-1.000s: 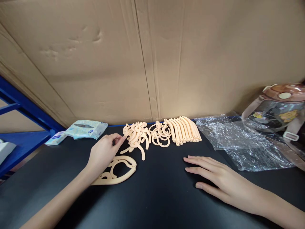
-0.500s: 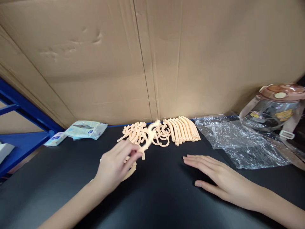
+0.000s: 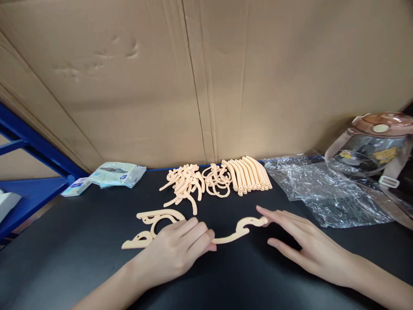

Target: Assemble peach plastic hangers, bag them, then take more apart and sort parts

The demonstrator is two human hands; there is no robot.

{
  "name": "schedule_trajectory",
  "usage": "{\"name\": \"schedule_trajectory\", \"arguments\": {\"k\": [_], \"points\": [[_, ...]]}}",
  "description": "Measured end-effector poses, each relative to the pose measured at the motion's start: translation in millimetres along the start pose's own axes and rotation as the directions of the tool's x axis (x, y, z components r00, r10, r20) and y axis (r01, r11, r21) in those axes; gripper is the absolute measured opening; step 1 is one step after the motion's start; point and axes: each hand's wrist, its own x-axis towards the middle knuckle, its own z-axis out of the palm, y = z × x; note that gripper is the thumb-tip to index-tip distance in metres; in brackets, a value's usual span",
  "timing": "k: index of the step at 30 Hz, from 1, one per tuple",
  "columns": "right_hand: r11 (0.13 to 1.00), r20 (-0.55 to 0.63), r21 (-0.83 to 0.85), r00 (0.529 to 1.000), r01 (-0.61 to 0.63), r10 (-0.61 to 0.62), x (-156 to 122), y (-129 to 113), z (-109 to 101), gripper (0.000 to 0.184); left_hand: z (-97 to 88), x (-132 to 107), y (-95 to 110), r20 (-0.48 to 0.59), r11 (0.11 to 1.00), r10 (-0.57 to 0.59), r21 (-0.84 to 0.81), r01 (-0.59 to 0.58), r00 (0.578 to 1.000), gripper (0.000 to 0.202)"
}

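A curved peach plastic piece lies on the black tabletop between my hands. My left hand rests knuckles-up with its fingertips pinching the piece's left end. My right hand lies flat and spread, its index fingertip touching the piece's right end. Beside my left hand lies an assembled peach frame, partly hidden by the hand. Behind them sit a loose heap of curved peach parts, a cluster of peach rings and a neat row of peach strips.
A cardboard wall closes the back. Crumpled clear plastic and a brown-lidded water bottle lie right. A tissue pack lies back left by a blue rack.
My left hand drew one curved piece from the heap, carried it right and toward me, and laid it on the tabletop. My right hand shifted slightly to touch its far end.
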Motion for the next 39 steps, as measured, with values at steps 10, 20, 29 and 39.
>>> {"name": "schedule_trajectory", "arguments": {"k": [10,20,29,39], "points": [[0.998,-0.054,-0.026,0.997,0.058,-0.059,-0.7,3.4,2.2,0.042,4.6,3.7,3.8,0.083,0.998,0.018,-0.060,-0.013,0.996,0.022],[0.993,0.034,0.044,0.993,0.113,-0.114,5.7,5.1,2.6,0.020,6.2,4.4,8.8,0.135,0.993,0.072,-0.099,-0.058,0.988,0.026],[0.998,0.054,-0.008,0.996,0.069,-0.069,7.4,2.4,5.2,0.022,9.6,2.1,5.8,0.161,0.995,0.072,-0.081,-0.060,0.984,0.024],[0.998,0.071,-0.022,0.996,0.058,-0.056,7.8,5.6,8.7,0.027,7.7,-1.2,4.9,0.085,0.993,0.109,-0.051,-0.105,0.990,0.016]]}}
